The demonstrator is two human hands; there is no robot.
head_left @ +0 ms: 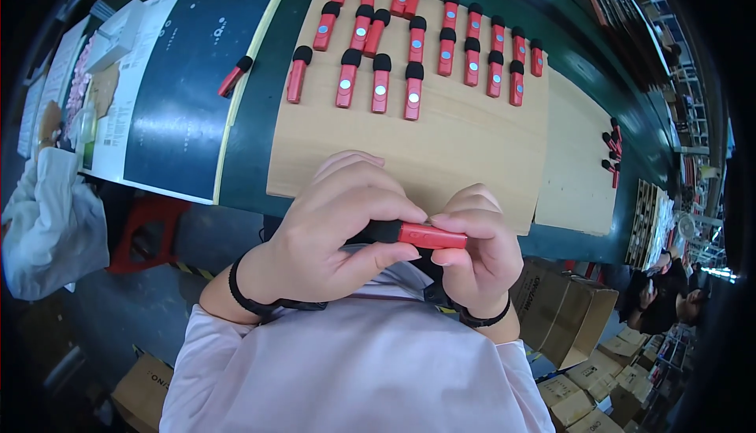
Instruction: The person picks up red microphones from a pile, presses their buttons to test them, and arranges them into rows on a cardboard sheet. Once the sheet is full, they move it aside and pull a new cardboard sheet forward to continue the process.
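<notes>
Close to my chest I hold a small red microphone (431, 235) with a black foam tip, lying sideways between my hands. My left hand (335, 224) pinches it around the foam end, thumb below and fingers above. At the plain red end, the thumb and fingertips of my right hand (480, 244) grip the body. Beyond my hands, several similar red microphones (413, 98) with black foam tips stand in loose rows on a brown cardboard sheet (472, 149); many bear a pale round spot.
One more red microphone (233, 79) lies left on a dark blue panel (197, 126). Several small red ones sit on the right cardboard piece (579, 157). Cardboard boxes (563, 311) stand on the floor at right. A co-worker's sleeve (55, 220) is at far left, another person (665, 295) far right.
</notes>
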